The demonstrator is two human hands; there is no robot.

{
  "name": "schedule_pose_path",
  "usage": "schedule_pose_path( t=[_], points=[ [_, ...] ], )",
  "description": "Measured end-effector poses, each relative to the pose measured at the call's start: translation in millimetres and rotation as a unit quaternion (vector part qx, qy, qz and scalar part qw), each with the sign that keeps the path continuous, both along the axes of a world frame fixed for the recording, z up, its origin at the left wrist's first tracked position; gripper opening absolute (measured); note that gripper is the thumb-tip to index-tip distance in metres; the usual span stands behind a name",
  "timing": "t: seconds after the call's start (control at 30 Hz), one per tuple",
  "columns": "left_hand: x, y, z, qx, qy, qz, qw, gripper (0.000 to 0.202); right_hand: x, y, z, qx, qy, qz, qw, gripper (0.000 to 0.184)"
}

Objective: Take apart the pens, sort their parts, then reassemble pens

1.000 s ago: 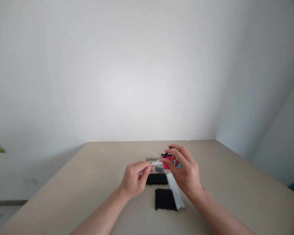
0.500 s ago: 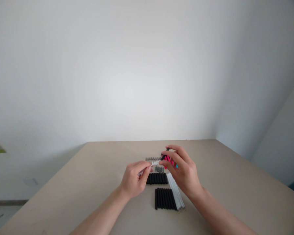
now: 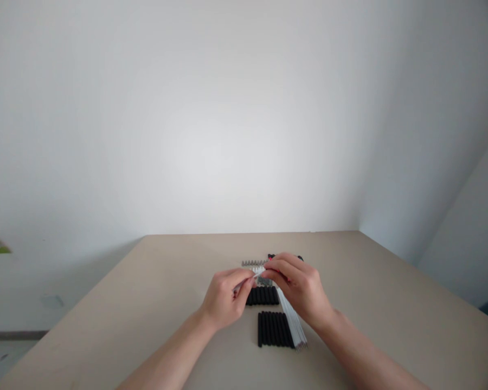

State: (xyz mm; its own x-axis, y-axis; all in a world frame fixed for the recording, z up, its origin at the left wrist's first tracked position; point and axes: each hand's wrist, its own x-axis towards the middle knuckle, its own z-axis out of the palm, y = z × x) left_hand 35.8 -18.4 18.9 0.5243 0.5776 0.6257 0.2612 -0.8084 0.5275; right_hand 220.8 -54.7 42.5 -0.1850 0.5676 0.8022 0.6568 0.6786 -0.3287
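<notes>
Coloured parts [image 3: 271, 257] mostly behind the right hand [image 3: 299, 288].

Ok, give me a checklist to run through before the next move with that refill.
1. Grip: left hand pinches the white refill: ok.
2. Contact: right hand has its fingertips at the refill's far end: ok.
3. Small part held in those fingertips: cannot tell.
4. Stock: black barrels lie in two tidy rows: ok.
5. Spares: spare refills lie lined up beside the near row: ok.
6. Row of grey small parts in view beyond the hands: ok.
</notes>
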Motion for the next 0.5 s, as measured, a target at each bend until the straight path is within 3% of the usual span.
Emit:
schedule_pose_path(
  t=[0.3,0.5],
  points=[
    [2.8,0.0,-2.0,0.006,0.025,0.002,1.000,0.023,-2.3,-6.2,2.6,-0.122,-0.066,0.073,0.988,0.017],
    [3.5,1.7,-2.6,-0.006,0.008,0.012,1.000,0.018,-3.9,-10.0,6.8,-0.106,-0.035,0.094,0.989,0.033]
  ],
)
